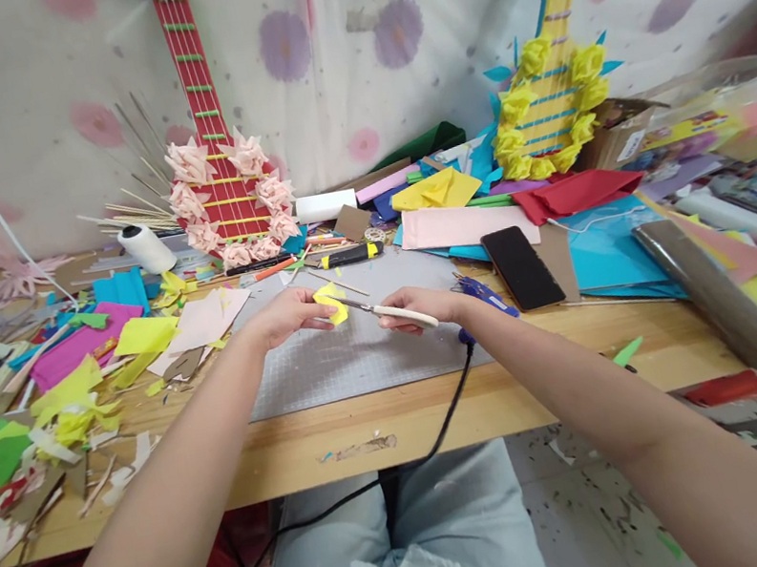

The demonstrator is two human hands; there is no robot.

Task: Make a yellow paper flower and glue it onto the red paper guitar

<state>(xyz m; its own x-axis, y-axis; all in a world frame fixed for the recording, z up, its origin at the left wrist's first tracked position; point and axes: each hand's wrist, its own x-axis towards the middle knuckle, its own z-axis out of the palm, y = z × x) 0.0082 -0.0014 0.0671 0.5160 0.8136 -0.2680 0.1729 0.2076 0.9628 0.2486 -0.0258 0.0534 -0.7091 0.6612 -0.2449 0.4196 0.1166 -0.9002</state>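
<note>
Between the fingers of my left hand [291, 317] is a small piece of yellow paper [331, 302], held up over the grey cutting mat [363, 363]. My right hand [418, 304] grips a pair of scissors [407, 315] with white handles. Their blades point left and meet the yellow paper; whether they are cutting into it I cannot tell. Just beyond the hands lies a yellow and black utility knife [352, 255]. A blue glue gun [486, 293] rests to the right of my right hand, its black cord running off the table's front edge.
A red paper guitar [225, 193] with pink flowers and a yellow one [544, 101] with yellow flowers lean at the back. Paper scraps [79, 401] cover the left side. A black phone [522, 267], coloured sheets [608, 245] and a wrapped roll [721, 294] lie on the right.
</note>
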